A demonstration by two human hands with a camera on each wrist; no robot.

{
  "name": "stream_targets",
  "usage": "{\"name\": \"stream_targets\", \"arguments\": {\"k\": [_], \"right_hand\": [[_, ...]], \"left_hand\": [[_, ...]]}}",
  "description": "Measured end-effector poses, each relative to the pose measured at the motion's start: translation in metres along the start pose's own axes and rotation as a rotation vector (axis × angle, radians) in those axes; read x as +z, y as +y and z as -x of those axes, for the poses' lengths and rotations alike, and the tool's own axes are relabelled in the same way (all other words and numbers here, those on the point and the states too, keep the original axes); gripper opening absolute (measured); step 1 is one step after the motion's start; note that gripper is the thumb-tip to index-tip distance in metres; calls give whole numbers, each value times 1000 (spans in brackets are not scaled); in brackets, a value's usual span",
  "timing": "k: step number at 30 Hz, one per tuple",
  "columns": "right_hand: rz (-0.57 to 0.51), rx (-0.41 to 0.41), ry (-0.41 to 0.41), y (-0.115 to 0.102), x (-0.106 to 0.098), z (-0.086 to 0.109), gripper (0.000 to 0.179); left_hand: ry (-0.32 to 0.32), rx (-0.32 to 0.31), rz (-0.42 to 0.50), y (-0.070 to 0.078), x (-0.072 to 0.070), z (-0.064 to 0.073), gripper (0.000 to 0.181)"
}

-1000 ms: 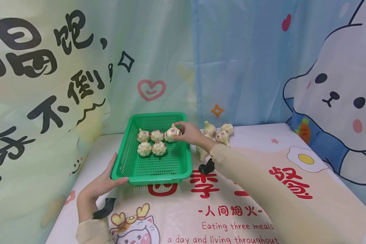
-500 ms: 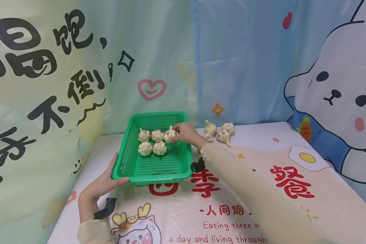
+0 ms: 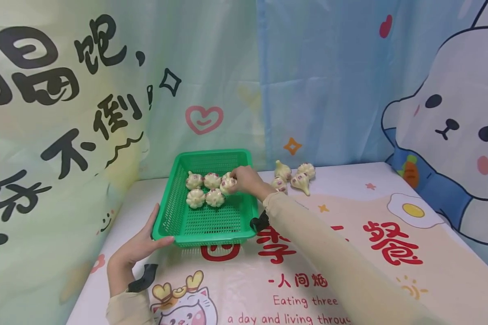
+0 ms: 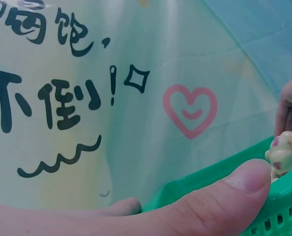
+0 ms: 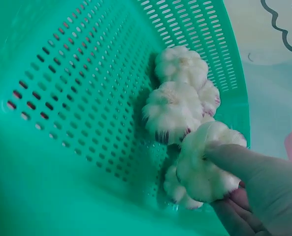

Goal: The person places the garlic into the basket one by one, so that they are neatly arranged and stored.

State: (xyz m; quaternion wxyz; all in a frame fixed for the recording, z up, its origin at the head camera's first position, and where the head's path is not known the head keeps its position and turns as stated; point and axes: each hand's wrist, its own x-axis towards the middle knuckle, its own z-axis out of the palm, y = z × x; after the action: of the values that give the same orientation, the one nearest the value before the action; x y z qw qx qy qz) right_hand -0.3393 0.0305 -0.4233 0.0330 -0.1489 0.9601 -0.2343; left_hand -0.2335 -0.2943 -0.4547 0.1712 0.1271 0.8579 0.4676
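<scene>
A green plastic basket (image 3: 211, 238) stands on the table with several garlic bulbs in it, among them a front-row bulb (image 3: 215, 197) and a back-left bulb (image 3: 194, 180). My left hand (image 3: 136, 246) holds the basket's near left corner, its thumb (image 4: 219, 199) along the front rim and its fingers along the left side. Inside the basket, toward the right, my right hand (image 3: 248, 181) pinches a garlic bulb (image 5: 207, 164) between thumb and fingers. That bulb sits close against the others and partly covers a lower bulb (image 5: 178, 189) in the right wrist view.
Right of the basket, several more garlic bulbs (image 3: 300, 181) lie in a loose group at the back of the table. A printed cloth (image 3: 317, 253) covers the tabletop. A patterned curtain (image 3: 211, 81) hangs close behind the basket.
My right hand has shifted slightly left and lower with the garlic bulb, and the bulb has turned so its stem no longer stands up. My left hand stays at the basket's corner.
</scene>
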Motion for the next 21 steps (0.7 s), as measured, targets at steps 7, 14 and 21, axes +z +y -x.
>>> {"name": "stream_targets", "arguments": {"k": [7, 14, 21], "right_hand": [[22, -22, 11, 1, 4, -1, 41], [111, -72, 45, -2, 7, -1, 45], [152, -44, 18, -5, 11, 0, 50]], "left_hand": [[4, -6, 9, 3, 0, 1, 108], [14, -6, 1, 1, -2, -1, 107], [13, 21, 4, -3, -1, -1, 107]]}}
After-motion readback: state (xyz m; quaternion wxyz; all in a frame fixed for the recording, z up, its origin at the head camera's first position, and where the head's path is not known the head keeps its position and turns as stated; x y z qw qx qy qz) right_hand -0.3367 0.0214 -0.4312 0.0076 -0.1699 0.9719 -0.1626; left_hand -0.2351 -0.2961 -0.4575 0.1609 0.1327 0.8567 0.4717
